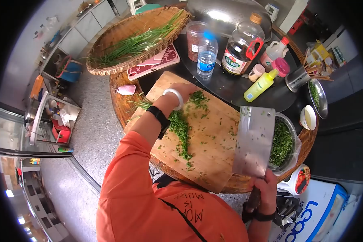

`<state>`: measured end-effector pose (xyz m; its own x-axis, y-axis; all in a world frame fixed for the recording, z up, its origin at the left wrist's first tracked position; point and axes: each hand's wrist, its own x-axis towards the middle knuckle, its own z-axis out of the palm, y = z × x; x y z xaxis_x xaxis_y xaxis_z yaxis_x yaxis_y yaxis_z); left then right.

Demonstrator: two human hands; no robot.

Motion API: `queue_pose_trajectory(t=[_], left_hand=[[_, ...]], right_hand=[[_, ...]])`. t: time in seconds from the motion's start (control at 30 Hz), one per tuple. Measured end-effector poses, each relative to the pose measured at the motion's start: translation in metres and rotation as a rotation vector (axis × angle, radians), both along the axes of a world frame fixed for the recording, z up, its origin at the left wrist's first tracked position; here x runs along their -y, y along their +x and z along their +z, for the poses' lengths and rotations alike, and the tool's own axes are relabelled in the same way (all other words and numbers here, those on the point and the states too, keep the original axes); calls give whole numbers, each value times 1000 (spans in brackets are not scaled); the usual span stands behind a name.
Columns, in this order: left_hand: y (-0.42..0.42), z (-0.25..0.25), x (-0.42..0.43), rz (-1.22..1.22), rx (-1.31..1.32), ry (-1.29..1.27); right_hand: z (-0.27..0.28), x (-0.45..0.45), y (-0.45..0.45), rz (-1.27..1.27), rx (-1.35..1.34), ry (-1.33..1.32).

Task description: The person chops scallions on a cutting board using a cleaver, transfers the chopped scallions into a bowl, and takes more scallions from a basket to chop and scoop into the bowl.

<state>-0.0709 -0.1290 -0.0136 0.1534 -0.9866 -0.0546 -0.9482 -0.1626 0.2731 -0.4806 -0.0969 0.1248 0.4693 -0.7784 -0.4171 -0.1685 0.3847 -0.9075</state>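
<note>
A wooden cutting board (209,137) lies on the round table. My left hand (183,92), with a white bracelet and black watch at its wrist, is over the board's upper part beside chopped greens (199,100); its fingers are not clear enough to show any grip. More chopped greens (180,131) lie in a strip below it, and uncut stalks (142,105) stick out left of the forearm. My right hand (264,189) is closed around the handle of a cleaver (255,139), whose broad blade spans the board's right edge beside a bowl of chopped greens (281,145).
A woven basket (109,40) with long green stalks stands at the upper left. Behind the board are a water bottle (206,60), a large dark-liquid bottle (238,52) and a yellow bottle (261,86). A small white bowl (307,117) sits near the right edge.
</note>
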Motion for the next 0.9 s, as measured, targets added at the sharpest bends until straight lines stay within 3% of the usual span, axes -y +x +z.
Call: queue_pose_trajectory(t=[0.17, 0.2, 0.27, 0.33, 0.37, 0.47, 0.57, 0.63, 0.7, 0.77, 0.87, 0.9], left_hand=[[-1, 64, -45, -59, 118, 97], [4, 68, -60, -82, 155, 108], [12, 64, -87, -1, 80, 171], [19, 58, -108, -7, 98, 227], [23, 47, -118, 10, 93, 131], [19, 45, -140, 59, 68, -3], [-3, 45, -157, 120, 85, -355], [-26, 31, -164, -13, 25, -487], [-59, 17, -171, -261, -54, -518], [-98, 11, -171, -358, -223, -493], [-126, -2, -166, -516, -168, -423], [-131, -16, -160, -513, -16, -303]], right_hand=[[-41, 11, 49, 126, -204, -396], [-48, 16, 57, 125, -206, -393], [-58, 30, 76, 274, -380, -716], [-61, 40, 100, 317, -466, -854], [-62, 46, 112, 364, -553, -993], [-70, 64, 140, 458, -653, -1086], [-68, 76, 171, 511, -599, -1314], [-66, 80, 187, 589, -593, -1313], [-57, 73, 194, 688, -595, -1311], [-52, 68, 188, 727, -604, -1298], [-50, 51, 163, 793, -584, -1262], [-50, 44, 151, 823, -547, -1238]])
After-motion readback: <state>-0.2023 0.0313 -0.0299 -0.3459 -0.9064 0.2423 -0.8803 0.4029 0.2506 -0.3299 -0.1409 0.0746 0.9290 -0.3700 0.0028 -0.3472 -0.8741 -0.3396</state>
